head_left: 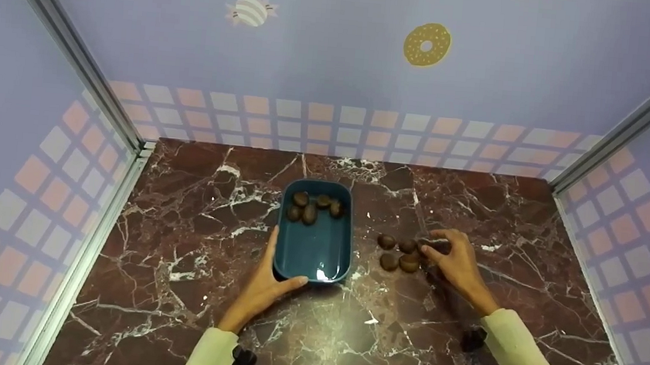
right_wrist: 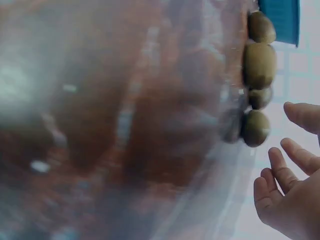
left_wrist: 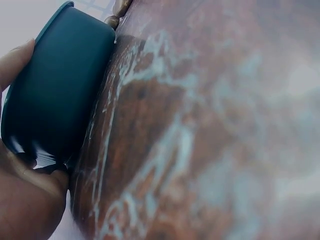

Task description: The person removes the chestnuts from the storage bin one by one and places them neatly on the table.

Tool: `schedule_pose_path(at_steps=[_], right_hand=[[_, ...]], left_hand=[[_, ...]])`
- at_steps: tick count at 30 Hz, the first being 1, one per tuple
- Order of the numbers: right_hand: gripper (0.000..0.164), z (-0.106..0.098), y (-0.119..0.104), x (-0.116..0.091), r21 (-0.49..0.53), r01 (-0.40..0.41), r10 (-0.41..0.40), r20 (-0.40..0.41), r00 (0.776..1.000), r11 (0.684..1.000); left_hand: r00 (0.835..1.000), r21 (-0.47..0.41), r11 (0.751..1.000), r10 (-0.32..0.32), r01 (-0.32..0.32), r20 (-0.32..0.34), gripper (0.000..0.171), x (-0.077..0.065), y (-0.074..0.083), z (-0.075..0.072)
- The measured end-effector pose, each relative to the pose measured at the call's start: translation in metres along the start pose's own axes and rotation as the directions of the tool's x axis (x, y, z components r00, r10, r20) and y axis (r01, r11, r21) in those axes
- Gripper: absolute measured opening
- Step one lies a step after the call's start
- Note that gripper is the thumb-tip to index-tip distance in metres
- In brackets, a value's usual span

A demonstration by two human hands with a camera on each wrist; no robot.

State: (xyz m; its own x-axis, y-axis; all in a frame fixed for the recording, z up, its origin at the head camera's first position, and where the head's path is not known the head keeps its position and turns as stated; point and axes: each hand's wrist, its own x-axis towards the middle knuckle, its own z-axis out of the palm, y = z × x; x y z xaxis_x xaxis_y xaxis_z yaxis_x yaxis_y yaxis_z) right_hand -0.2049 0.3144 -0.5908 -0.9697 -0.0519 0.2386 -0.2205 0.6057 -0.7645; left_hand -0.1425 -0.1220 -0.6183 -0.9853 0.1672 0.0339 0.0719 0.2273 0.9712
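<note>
A dark teal rectangular dish (head_left: 313, 252) stands on the marble-patterned table, with several brown chestnuts (head_left: 309, 213) lying toward its far end. My left hand (head_left: 263, 286) holds the dish at its near left corner, thumb along the near wall and fingers along the left side. The left wrist view shows the dish's outer wall (left_wrist: 62, 80) against the hand. To the right of the dish lies a cluster of loose chestnuts (head_left: 388, 262). My right hand (head_left: 458, 262) is at the cluster's right edge; in the right wrist view its spread fingers are just apart from the nearest chestnut (right_wrist: 256, 128).
Brown marbled tabletop (head_left: 196, 306) surrounds the dish. A patterned back wall (head_left: 335, 60) and two side walls (head_left: 25, 180) enclose it, with metal strips at the corners. A dark wrist device (head_left: 243, 359) sits by the left cuff.
</note>
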Motion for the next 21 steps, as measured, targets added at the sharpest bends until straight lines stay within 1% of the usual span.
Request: schedule_pose_path(at_steps=[4,7,11,16,18,21], right_hand=[[0.040,0.001,-0.015,0.008,-0.043,0.102,-0.102,-0.002,0.995,0.994],[0.040,0.005,-0.029,0.014,-0.073,0.170,-0.169,0.021,0.985,0.983],[0.041,0.013,-0.048,0.023,-0.079,0.223,-0.217,0.078,0.973,0.972],[0.043,0.023,-0.069,0.034,-0.080,0.279,-0.266,0.145,0.953,0.957],[0.044,0.027,-0.076,0.039,-0.084,0.299,-0.282,0.171,0.944,0.951],[0.046,0.035,-0.084,0.045,-0.090,0.321,-0.296,0.214,0.931,0.943]], left_hand=[[1.000,0.015,1.000,0.013,-0.013,0.006,0.122,0.000,0.000,-0.001],[1.000,0.039,0.999,0.013,-0.014,0.005,0.122,-0.001,0.000,-0.002],[1.000,0.041,0.999,0.007,-0.007,-0.006,0.121,-0.003,-0.001,-0.003],[1.000,-0.019,1.000,0.013,-0.012,0.005,0.118,-0.002,0.000,-0.002],[1.000,-0.037,0.999,0.006,-0.006,0.011,0.118,-0.001,0.001,-0.001],[1.000,-0.044,0.999,0.006,-0.005,0.017,0.118,0.000,0.002,0.000]])
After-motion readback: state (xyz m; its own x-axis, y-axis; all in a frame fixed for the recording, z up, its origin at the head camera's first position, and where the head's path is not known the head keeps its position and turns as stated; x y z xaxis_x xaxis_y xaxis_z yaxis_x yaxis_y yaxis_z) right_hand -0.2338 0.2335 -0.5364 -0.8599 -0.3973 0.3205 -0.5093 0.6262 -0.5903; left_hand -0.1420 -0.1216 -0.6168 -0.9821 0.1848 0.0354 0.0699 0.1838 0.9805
